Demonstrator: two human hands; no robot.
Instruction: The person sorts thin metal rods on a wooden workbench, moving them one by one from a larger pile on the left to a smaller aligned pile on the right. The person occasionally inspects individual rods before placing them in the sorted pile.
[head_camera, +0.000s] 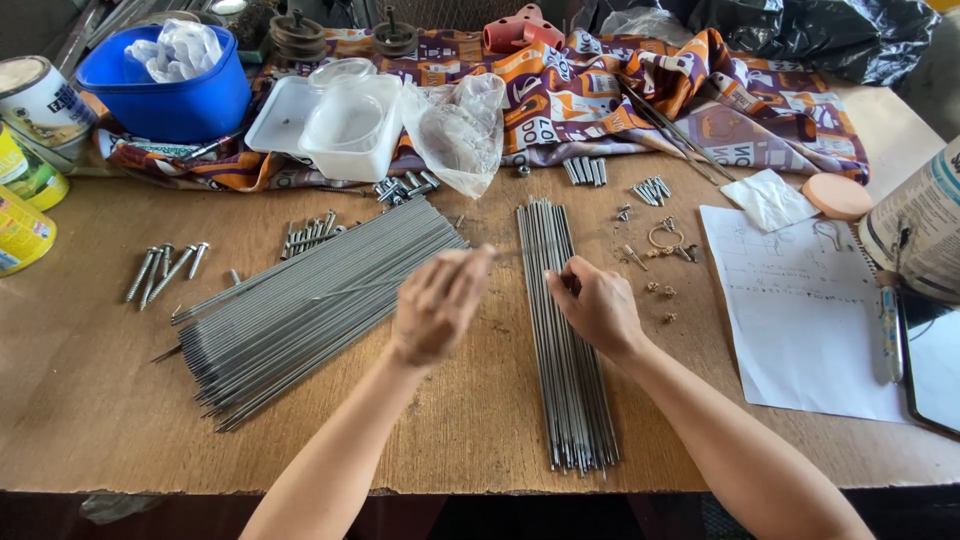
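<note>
Resting on the narrow bundle of rods (565, 340), the right hand (598, 305) has fingers curled, tips touching the rods mid-table. A thin rod (380, 285) seems pinched in the blurred left hand (438, 303); grip unclear. The big rod pile (310, 300) lies just left.

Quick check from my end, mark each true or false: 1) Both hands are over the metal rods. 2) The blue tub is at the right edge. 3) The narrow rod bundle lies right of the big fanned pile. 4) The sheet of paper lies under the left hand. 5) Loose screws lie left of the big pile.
1) True: the left hand and right hand are over the rods.
2) False: the blue tub is far left.
3) True: the narrow bundle lies right of the fanned pile.
4) False: the paper lies far right.
5) True: screws.
</note>
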